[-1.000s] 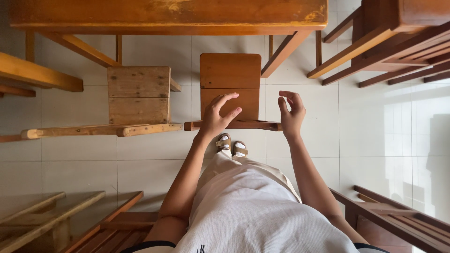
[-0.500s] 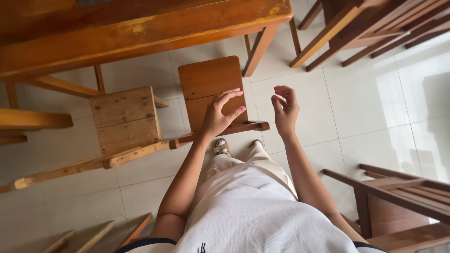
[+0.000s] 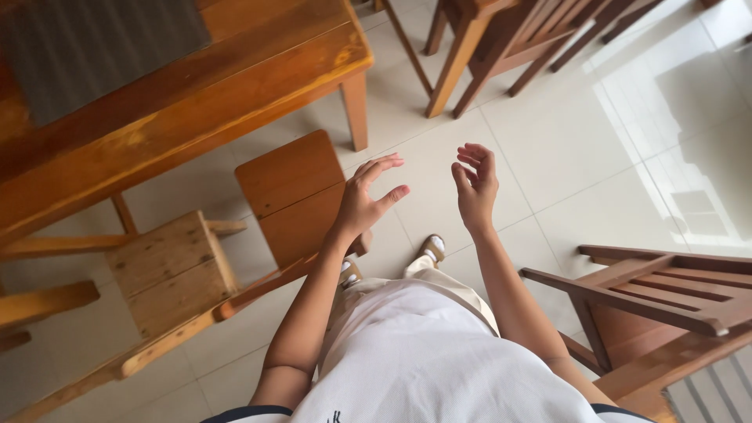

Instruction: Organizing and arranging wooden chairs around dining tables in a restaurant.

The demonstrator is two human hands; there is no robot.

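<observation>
A pale tiled floor [image 3: 595, 172] fills most of the view, with a long wooden desk [image 3: 196, 102] across the upper left carrying a dark grey mat [image 3: 94, 47]. More wooden chairs [image 3: 509, 39] stand at the top, and a slatted chair [image 3: 666, 290] sits at the lower right, close to the person's right elbow. Two chairs are pushed toward the desk: a pale chair [image 3: 168, 266] on the left and, just beside it, a reddish chair [image 3: 290, 192], whose back rail [image 3: 266, 286] runs slantwise toward the person's legs. The person stands directly behind the reddish chair in a white shirt [image 3: 423, 352], one sandalled foot [image 3: 433, 247] showing on the tiles. Both bare arms are raised forward. The left hand [image 3: 364, 200] hangs over the right edge of the reddish chair's seat, above the end of the rail; its fingers [image 3: 384, 164] are spread wide and grip nothing, and whether the wrist brushes the wood cannot be told. The right hand [image 3: 474, 184] is over bare floor, apart from any furniture, palm turned inward, fingers loosely curled and empty. As a judgement, this is a hands-free moment with the chair within reach but unheld; any grip on it would call for lowering the left hand onto the rail.
</observation>
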